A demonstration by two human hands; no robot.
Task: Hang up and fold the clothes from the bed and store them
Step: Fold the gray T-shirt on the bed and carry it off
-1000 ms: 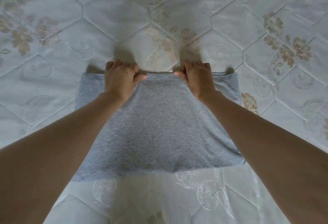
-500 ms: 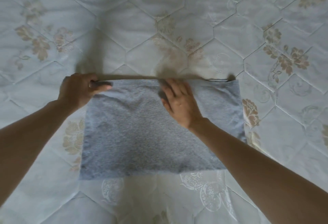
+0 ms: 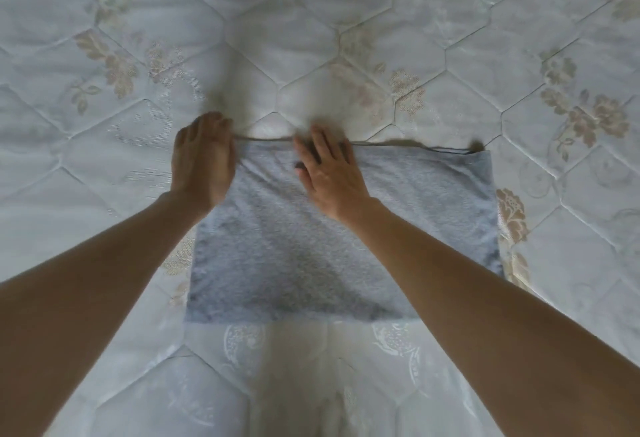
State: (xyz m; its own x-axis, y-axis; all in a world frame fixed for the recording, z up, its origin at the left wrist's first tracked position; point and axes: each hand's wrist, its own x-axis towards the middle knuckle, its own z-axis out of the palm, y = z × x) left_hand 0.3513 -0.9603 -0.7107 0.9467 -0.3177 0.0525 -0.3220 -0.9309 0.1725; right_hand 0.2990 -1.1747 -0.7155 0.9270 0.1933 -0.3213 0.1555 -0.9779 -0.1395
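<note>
While the folded grey cloth lies flat in the middle of the bed, the right hand presses on it near its far edge, fingers straight and spread. The left hand sits at the cloth's far left corner, fingers curled over the edge; whether it pinches the fabric I cannot tell.

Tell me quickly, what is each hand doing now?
Left hand: grips the far left corner of the gray cloth.
Right hand: open, flat on cloth.
</note>
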